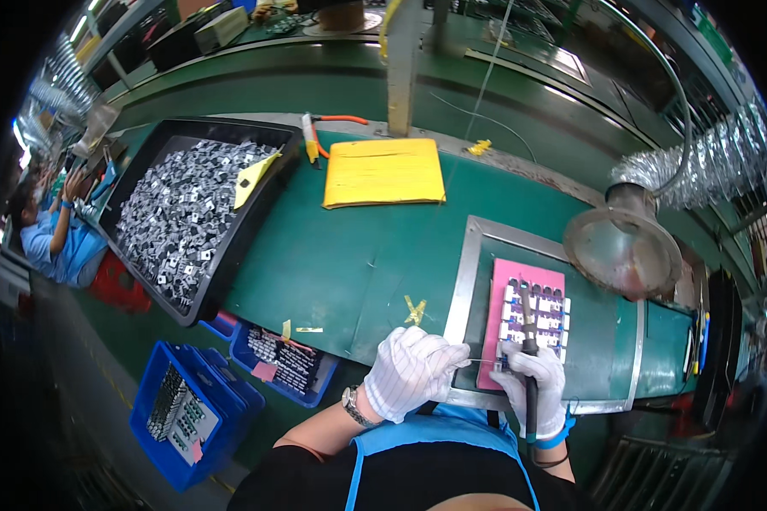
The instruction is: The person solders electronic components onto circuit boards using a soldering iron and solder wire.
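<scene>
My left hand point(413, 370), in a white striped glove, is closed with its fingertips pinched on a thin solder wire point(479, 360). The wire points right toward the near left edge of a pink pad point(504, 274). My right hand point(541, 379), gloved too, is wrapped around a black-handled soldering iron point(531, 396). Its cord hangs by my wrist, and its shaft reaches away over the pad. Rows of small white parts with black ends point(554, 319) lie on the pad. My right fingers hide the nearest parts; where the iron's tip touches I cannot tell.
A metal frame point(462, 298) surrounds the pad on the green bench. A fume hood point(622, 243) hangs at right. Left stand a black tray point(198, 307) of small parts and blue bins point(149, 417). Behind lie a yellow block point(383, 175) and orange-handled cutters point(341, 119). A co-worker point(55, 238) sits far left.
</scene>
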`<state>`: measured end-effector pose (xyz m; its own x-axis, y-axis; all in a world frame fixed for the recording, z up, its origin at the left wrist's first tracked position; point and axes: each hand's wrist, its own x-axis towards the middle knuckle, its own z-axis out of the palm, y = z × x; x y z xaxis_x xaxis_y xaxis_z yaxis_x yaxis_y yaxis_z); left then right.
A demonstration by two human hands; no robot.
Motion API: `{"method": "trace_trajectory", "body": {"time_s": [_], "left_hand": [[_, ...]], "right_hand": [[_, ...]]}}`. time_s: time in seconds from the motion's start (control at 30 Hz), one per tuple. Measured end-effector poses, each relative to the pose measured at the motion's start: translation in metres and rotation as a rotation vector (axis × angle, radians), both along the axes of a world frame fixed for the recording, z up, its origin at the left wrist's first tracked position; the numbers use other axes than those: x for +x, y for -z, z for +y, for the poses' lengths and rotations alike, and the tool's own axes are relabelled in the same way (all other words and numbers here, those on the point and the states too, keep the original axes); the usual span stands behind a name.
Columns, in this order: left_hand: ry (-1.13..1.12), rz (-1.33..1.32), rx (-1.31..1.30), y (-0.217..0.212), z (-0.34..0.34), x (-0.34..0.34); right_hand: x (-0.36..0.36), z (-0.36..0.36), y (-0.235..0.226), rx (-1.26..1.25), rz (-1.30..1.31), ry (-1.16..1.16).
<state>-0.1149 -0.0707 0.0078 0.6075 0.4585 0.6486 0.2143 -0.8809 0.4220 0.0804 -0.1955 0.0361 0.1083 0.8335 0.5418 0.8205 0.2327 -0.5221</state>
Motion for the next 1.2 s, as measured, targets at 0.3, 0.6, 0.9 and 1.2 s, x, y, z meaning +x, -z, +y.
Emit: {"method": "trace_trajectory", "body": {"time_s": [0.3,0.6,0.9,1.2], "left_hand": [[-0.043,0.053,-0.021,-0.006,0.004,-0.007],[-0.09,0.028,-0.016,0.005,0.016,-0.004],[-0.072,-0.038,-0.082,0.008,0.015,-0.006],[-0.046,-0.057,-0.114,0.011,0.016,-0.005]], "right_hand": [[0.011,-0.014,0.002,0.062,0.015,0.02],[0.031,-0.019,0.014,0.095,0.124,0.213],[0.028,-0.015,0.024,0.116,0.115,0.238],[0.027,-0.016,0.023,0.095,0.1,0.23]]}}
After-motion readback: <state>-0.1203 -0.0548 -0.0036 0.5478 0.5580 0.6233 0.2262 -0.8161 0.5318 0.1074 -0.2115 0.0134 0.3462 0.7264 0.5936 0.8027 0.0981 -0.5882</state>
